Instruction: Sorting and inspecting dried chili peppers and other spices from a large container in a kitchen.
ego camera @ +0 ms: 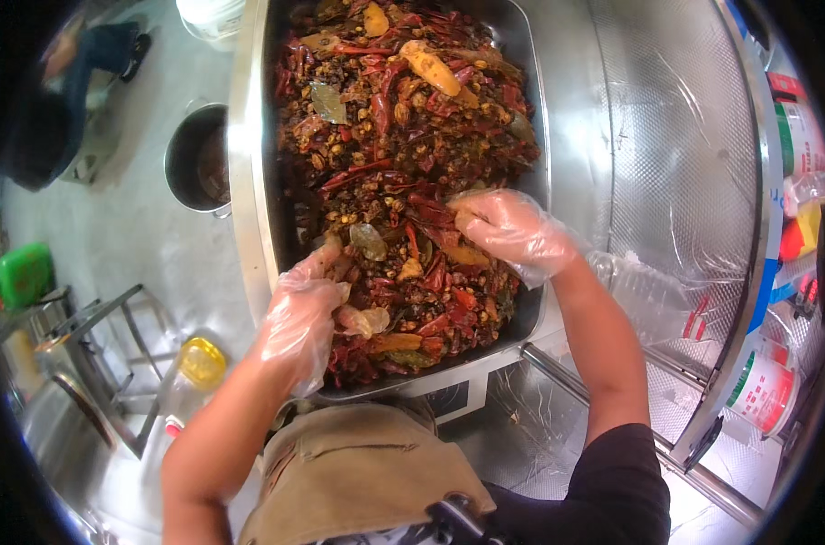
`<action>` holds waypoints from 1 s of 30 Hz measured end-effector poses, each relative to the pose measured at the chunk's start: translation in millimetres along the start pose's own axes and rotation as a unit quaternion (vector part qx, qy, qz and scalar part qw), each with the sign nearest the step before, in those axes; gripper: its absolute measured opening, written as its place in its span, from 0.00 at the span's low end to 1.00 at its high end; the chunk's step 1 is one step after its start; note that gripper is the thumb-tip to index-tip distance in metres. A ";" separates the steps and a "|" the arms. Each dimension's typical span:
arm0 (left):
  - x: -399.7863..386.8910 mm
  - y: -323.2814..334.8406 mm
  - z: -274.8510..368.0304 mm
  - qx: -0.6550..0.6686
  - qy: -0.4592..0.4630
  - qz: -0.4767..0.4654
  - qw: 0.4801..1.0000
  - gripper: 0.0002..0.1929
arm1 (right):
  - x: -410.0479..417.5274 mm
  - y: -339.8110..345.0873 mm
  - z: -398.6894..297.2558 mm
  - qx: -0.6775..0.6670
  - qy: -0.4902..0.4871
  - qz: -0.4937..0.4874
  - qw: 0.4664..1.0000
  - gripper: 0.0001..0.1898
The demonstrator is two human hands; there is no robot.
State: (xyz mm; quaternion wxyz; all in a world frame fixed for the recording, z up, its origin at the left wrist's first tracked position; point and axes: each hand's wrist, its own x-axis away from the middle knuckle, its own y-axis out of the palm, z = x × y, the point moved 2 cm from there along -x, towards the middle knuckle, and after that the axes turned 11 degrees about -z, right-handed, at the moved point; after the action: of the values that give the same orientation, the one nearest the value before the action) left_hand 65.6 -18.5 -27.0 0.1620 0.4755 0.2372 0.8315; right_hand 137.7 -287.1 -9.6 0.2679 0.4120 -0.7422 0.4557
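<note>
A deep metal tray (540, 139) before me is heaped with a dark, oily spice mix (385, 157). Dried red chillies (381, 109), bay leaves (368, 242), seed pods and orange-brown root pieces (431, 68) show in it. My left hand (303, 306), in a clear plastic glove, reaches over the tray's left side with its fingertips in the mix; a pale translucent piece (363, 320) lies beside it. From the right, my gloved right hand (504, 221) rests on the mix with curled fingers touching chillies. Whether either hand grips anything is hidden.
A textured metal counter (678, 136) adjoins the tray on the right, with a clear plastic bottle (647, 296) on it. Printed tubs (763, 395) stand farther right. On the left floor are a metal pot (198, 160), an oil bottle (201, 364) and another person's leg (109, 51).
</note>
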 end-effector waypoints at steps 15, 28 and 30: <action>22.2 5.8 -13.9 0.072 -0.009 0.035 0.997 0.28 | -6.4 33.1 0.0 0.160 0.150 0.036 0.975 0.15; 29.2 6.6 -14.7 0.054 -0.039 0.089 0.994 0.25 | -51.8 50.1 1.5 -0.456 0.020 -0.038 0.889 0.04; 27.1 5.9 -22.0 0.082 -0.047 0.065 0.993 0.25 | -50.4 48.0 -4.8 -0.528 0.012 -0.074 0.846 0.05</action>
State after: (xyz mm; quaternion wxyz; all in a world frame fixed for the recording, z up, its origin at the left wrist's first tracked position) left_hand 32.9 -15.3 -14.0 0.0792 0.5399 0.2654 0.7948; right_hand 122.8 -252.6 -68.4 0.4866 0.2567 -0.8348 -0.0208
